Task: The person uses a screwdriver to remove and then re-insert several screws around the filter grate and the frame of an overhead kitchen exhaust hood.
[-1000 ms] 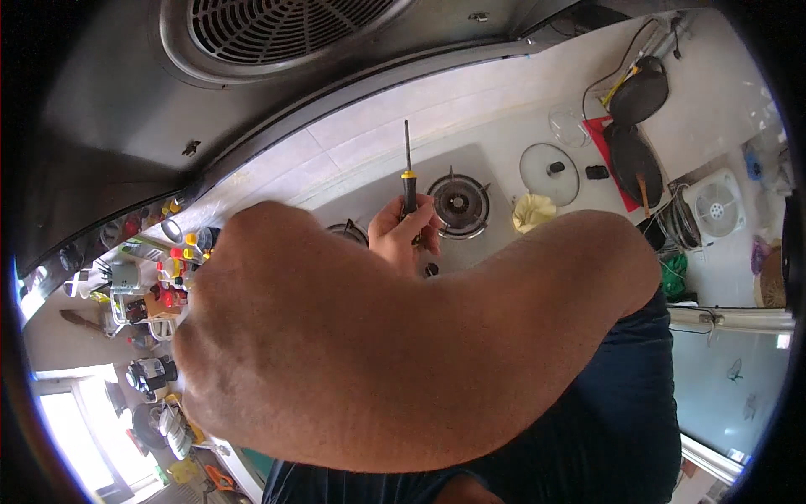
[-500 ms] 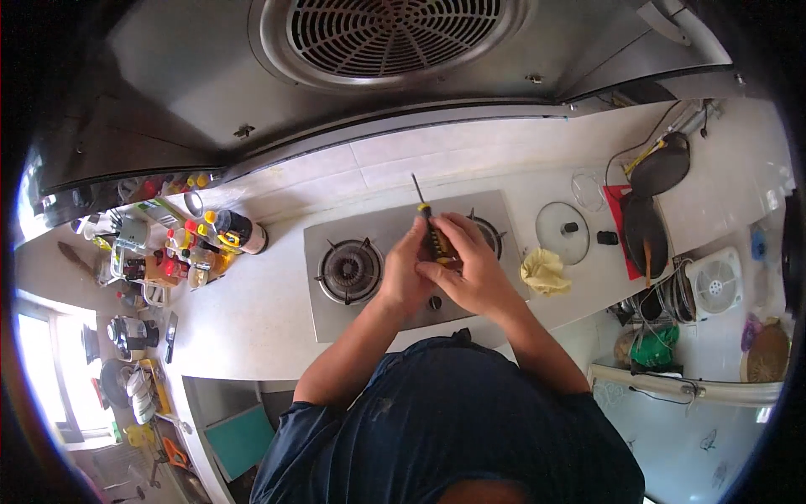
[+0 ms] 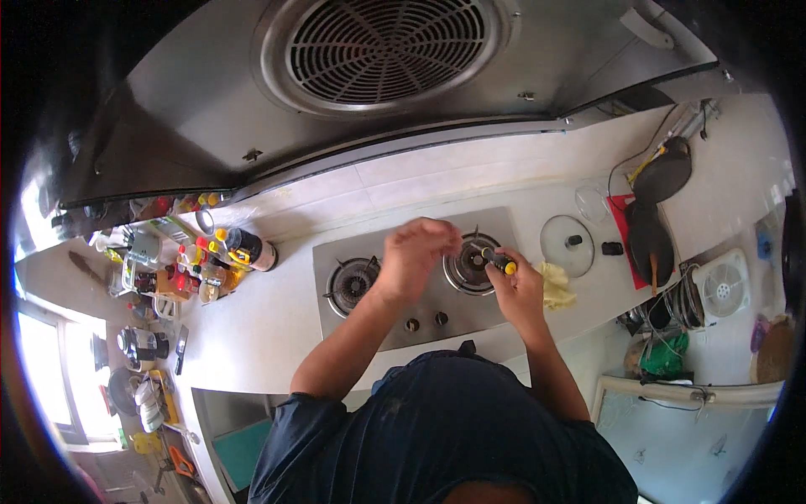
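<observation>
My right hand (image 3: 522,292) is closed on a screwdriver with a black and yellow handle (image 3: 499,259), held tilted above the right burner (image 3: 472,269) of the gas stove. Its yellow handle end points toward me. My left hand (image 3: 417,258) hovers over the stove between the two burners. Its fingers reach to the right, curved and somewhat blurred, near the screwdriver but apart from it. I see nothing in that hand. The left burner (image 3: 347,286) lies partly behind my left hand and forearm. Two control knobs (image 3: 426,322) show at the front of the steel stovetop (image 3: 395,336).
A yellow cloth (image 3: 557,287) and a glass lid (image 3: 566,246) lie right of the stove. Dark pans (image 3: 648,235) rest farther right on a red board. Bottles (image 3: 220,265) crowd the left counter. The range hood (image 3: 378,59) hangs above the back.
My hands have separated; the left one let go of the screwdriver and moved forward. My right hand moved right with the screwdriver, whose handle end turned toward me. Both knobs came into sight.
</observation>
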Demonstrator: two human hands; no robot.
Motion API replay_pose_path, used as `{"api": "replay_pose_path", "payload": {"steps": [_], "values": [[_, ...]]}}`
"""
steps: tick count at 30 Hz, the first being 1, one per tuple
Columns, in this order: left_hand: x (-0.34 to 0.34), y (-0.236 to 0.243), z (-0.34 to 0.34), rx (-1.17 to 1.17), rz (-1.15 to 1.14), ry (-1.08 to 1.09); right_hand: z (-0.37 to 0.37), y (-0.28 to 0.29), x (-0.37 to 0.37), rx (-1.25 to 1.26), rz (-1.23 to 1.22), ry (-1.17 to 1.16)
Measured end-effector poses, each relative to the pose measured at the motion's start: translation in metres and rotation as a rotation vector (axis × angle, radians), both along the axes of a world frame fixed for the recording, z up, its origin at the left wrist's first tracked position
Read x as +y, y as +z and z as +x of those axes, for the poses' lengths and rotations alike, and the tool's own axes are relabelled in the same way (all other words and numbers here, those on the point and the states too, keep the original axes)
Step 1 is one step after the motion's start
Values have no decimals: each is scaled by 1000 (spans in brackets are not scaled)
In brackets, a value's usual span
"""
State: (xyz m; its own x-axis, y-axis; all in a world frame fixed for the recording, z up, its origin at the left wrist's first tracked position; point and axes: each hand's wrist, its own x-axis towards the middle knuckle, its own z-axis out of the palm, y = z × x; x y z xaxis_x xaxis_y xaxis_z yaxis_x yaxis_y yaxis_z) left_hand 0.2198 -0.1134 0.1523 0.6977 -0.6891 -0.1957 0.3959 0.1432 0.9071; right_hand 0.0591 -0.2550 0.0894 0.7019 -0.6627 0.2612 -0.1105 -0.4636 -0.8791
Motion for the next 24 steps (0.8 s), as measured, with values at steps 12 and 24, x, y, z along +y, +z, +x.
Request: {"api": "replay_pose_path", "payload": {"steps": [12, 24], "values": [[43, 43, 29, 29, -923, -19, -3, -27, -1, -118, 261, -40], [75, 69, 19, -442, -713, 56, 9, -23, 9, -114, 263, 13]]}}
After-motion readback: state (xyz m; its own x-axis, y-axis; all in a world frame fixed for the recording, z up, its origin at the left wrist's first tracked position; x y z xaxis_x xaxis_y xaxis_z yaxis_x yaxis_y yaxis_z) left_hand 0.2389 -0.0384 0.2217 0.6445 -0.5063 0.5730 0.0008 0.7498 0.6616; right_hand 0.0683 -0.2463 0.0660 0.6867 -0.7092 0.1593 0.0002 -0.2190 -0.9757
